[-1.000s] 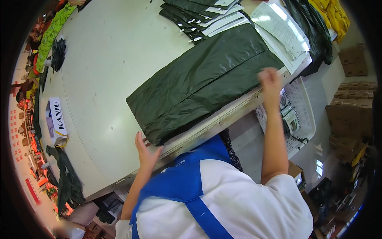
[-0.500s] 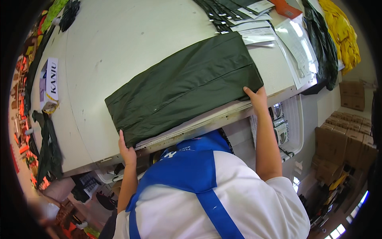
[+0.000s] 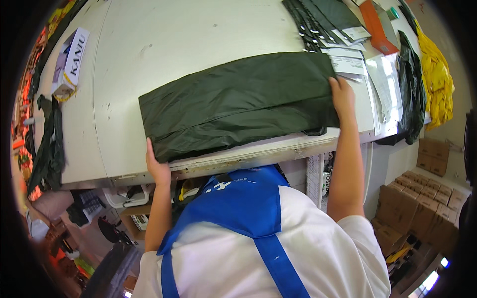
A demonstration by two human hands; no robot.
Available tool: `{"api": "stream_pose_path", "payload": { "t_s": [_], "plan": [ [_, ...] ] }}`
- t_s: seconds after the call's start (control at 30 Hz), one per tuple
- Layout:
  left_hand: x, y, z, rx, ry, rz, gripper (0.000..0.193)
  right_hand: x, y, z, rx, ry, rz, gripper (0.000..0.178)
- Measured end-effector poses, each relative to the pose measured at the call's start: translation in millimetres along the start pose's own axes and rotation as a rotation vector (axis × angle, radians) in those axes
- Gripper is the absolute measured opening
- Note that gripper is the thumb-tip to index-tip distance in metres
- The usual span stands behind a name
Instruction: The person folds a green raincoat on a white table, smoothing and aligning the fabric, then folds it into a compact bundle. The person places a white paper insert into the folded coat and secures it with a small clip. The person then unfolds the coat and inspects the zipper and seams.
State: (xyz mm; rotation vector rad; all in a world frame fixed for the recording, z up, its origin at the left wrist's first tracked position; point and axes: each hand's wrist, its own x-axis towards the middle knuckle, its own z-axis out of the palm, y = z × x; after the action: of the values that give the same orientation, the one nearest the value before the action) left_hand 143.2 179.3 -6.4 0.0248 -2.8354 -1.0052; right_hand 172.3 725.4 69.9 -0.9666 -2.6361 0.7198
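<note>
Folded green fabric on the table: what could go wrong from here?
The folded green fabric lies along the table's front edge, so it might slip off. Its surface is wrinkled; the left hand and right hand could crease it further. White papers near its far right corner may get nudged.

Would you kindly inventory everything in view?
Folded fabric: one, green, between hands
Table: one, white, beneath it
Stacked pieces: several, green, upper right
Box-like object: one, orange, upper right
Papers: several, white, right
Sheeting: one, dark, right
Cloth heap: one, yellow, far right
Open box: one, white, left
Loose cloth: one, green, left
Cartons: many, brown, lower right
Apron: one, blue, on person
Left hand: one, bare, fabric's left end
Right hand: one, bare, fabric's right end
</note>
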Motion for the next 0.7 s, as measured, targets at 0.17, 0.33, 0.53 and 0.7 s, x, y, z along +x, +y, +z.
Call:
{"api": "stream_pose_path", "payload": {
  "t_s": [0.17, 0.33, 0.53, 0.7],
  "plan": [
    [-3.5, -7.9, 6.4, 0.192, -0.148, 0.051, 0.097, -31.0, 56.2, 3.2, -0.293, 0.024, 0.139, 0.036],
    [12.2, 10.8, -35.9, 0.277, -0.331, 0.254, 0.086, -39.8, 64.8, 3.7, -0.303, -0.012, 0.187, 0.036],
    [68.3, 57.7, -15.2, 0.414, -0.443, 0.622, 0.064, -49.6, 51.7, 0.9, -0.174, 0.068, 0.169, 0.035],
    [65.1, 36.0, 34.2, 0.527, -0.424, 0.696, 0.064, -65.3, 77.7, 36.2, -0.225, 0.075, 0.263, 0.036]
  ]
}}
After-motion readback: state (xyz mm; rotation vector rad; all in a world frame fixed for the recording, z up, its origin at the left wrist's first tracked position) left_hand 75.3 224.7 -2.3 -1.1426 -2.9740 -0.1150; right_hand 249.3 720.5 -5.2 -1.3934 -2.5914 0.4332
